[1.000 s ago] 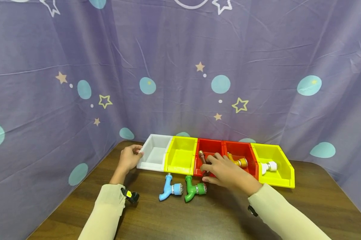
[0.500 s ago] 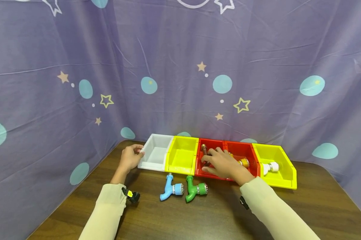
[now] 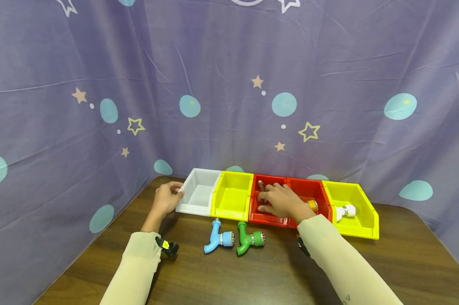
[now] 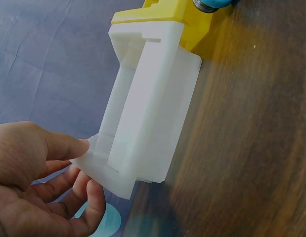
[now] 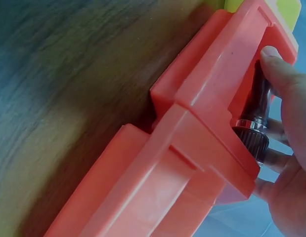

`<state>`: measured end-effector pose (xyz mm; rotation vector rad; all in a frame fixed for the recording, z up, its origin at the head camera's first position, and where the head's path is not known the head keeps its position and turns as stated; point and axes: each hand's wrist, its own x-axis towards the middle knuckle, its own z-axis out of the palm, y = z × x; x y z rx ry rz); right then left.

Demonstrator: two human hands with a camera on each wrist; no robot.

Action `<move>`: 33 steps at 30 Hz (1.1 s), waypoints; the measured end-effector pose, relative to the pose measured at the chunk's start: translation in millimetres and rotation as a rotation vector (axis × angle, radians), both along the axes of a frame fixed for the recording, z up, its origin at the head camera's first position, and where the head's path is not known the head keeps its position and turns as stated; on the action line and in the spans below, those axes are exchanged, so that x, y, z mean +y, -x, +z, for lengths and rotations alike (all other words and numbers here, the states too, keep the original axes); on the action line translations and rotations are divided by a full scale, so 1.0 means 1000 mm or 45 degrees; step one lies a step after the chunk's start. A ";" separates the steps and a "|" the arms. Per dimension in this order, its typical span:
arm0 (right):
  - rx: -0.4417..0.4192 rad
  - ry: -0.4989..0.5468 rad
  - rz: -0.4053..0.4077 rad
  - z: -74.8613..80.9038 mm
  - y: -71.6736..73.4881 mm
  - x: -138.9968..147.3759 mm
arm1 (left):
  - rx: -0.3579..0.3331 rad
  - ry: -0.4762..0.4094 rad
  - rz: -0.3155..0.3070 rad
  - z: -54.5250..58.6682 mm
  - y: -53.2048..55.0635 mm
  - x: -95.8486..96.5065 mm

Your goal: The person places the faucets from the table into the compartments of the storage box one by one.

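My left hand (image 3: 166,199) pinches the outer side rim of the white bin (image 4: 148,103), its thumb over the edge in the left wrist view. Down in the left red bin (image 3: 266,218), my right hand (image 3: 283,201) holds a dark brown tap (image 5: 261,101). The right wrist view shows the thumb on the tap's body and fingers behind its ribbed knob. From the head view, only the tap's threaded end and a little of its body show past the hand. A blue tap (image 3: 215,238) and a green tap (image 3: 244,240) lie side by side on the table.
Five-bin row: beside the white bin stands a yellow bin (image 3: 231,197), then the two red ones. The right red bin (image 3: 307,186) has an orange-yellow tap (image 3: 312,206), partly hidden. A white tap (image 3: 345,211) lies in the end yellow bin (image 3: 360,234). A curtain (image 3: 229,127) hangs behind.
My right hand has moved slightly back and deeper into the left red bin, with the brown tap shifting back too. The left hand stays at the white bin.
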<state>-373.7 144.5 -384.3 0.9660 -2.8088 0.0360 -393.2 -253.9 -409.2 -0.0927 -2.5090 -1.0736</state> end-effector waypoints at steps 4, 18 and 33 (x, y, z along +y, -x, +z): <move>-0.060 -0.017 -0.019 0.001 0.005 -0.002 | -0.008 0.000 0.002 -0.001 0.000 0.001; -0.185 -0.025 -0.023 -0.004 0.017 -0.010 | -0.022 -0.002 0.005 0.002 -0.002 0.002; -0.252 -0.048 -0.140 -0.009 0.018 -0.022 | -0.026 -0.006 -0.004 0.001 -0.001 0.000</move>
